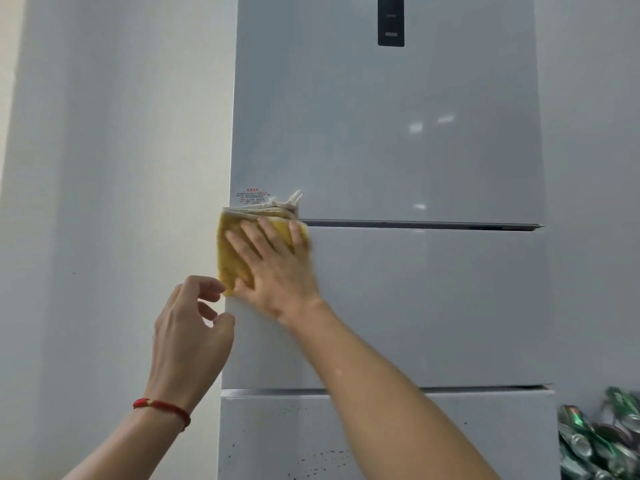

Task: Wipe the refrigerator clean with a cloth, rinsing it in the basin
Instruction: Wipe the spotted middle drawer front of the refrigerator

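Observation:
A tall pale grey refrigerator point(415, 161) fills the middle of the head view, with three door panels stacked. A folded yellow cloth point(232, 252) with a cream edge lies flat against the top left corner of the middle door. My right hand point(277, 265) presses on it with straight, spread fingers. My left hand point(190, 327) hovers just below and left of the cloth at the door's left edge, its fingers loosely curled and its fingertips close to the cloth's lower corner, holding nothing. The basin is not in view.
A white wall point(104, 202) runs along the left of the refrigerator. A dark control panel point(391, 20) sits high on the top door, a small label point(252, 196) at its lower left. Crushed green cans point(602, 441) are piled at the lower right. The bottom door point(311, 438) shows dark specks.

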Motion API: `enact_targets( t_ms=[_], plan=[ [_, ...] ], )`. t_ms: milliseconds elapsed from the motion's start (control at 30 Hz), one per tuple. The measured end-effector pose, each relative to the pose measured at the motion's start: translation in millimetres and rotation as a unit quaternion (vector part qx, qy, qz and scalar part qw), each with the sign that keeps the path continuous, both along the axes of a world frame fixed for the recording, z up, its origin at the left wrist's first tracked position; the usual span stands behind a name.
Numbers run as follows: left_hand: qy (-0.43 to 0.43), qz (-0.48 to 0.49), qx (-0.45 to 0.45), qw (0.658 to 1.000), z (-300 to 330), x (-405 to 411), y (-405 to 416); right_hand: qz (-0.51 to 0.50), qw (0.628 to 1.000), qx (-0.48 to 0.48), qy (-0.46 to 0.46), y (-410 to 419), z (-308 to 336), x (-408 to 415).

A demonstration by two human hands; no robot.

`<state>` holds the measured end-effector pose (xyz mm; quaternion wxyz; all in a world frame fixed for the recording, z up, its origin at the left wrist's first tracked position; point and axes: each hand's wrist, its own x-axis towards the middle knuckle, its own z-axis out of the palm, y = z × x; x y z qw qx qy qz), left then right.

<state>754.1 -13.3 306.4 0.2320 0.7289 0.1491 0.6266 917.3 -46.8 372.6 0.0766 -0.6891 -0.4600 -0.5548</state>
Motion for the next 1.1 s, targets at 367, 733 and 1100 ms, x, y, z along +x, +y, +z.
enact_targets(
  t_ms=[367, 733, 1100],
  plan=[
    [-0.021, -0.041, -0.035, 0.998, 58, 44, 2, -0.078, 0.952, 0.253, 0.153, -246, -16, 132],
    [0.013, -0.104, -0.217, 0.971, 158, 60, 42, -0.033, 0.951, 0.253, 0.175, -225, -14, 121],
    [-0.006, -0.067, -0.186, 0.98, 157, 62, 48, 0.051, 0.954, 0.225, 0.192, -212, -10, 140]
  ],
)
